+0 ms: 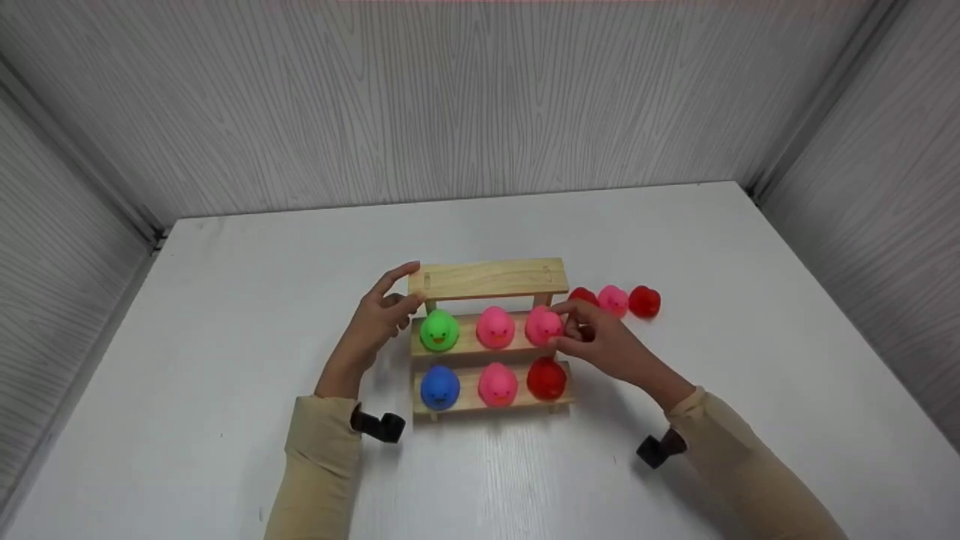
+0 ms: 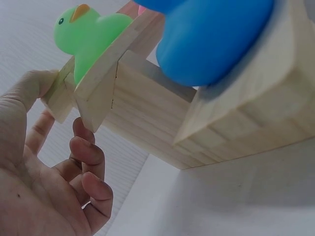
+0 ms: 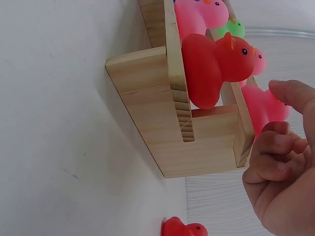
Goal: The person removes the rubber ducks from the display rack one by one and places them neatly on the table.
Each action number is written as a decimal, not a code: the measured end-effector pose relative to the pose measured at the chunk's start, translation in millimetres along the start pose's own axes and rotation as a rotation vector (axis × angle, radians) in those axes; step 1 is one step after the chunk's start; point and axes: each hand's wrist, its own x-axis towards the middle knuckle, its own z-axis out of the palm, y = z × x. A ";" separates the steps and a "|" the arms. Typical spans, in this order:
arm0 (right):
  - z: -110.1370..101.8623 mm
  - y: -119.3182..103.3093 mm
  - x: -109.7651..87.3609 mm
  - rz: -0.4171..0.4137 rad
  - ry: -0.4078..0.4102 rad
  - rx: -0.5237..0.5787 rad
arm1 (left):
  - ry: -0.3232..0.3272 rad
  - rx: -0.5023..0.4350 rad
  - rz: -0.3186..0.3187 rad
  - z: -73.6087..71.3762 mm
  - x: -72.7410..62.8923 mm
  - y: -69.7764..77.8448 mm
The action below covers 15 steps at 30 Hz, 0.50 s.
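A three-tier wooden shelf (image 1: 487, 279) stands on the table with rubber ducks on its two lower tiers. My left hand (image 1: 379, 319) grips the left end of the top tier between thumb and index finger. At the right end of the middle tier, my right hand (image 1: 600, 341) pinches a pink duck (image 1: 543, 325), its thumb on the duck's head in the right wrist view. Along that tier sit a green duck (image 1: 439, 330) and another pink duck (image 1: 495, 328). The bottom tier carries a blue duck (image 1: 440, 388), a pink duck (image 1: 497, 385) and a red duck (image 1: 547, 378).
Behind my right hand, a red duck (image 1: 583, 296), a pink duck (image 1: 613, 300) and another red duck (image 1: 645, 301) are on the white table (image 1: 247, 322). Grey wood-grain panels (image 1: 465, 105) enclose the table at the back and sides.
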 end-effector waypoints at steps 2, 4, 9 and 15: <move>-0.8 1.0 -1.1 0.008 0.001 0.006 | 0.009 -0.005 -0.005 0.5 0.7 -0.5; -1.9 1.8 -2.1 0.014 0.002 0.011 | 0.011 -0.008 -0.007 0.6 0.7 -0.3; -6.6 4.8 -5.2 0.023 0.013 0.002 | 0.005 -0.005 -0.008 0.7 0.5 0.6; -16.5 11.6 -10.8 0.041 0.044 -0.023 | 0.005 -0.004 -0.014 1.4 0.8 0.6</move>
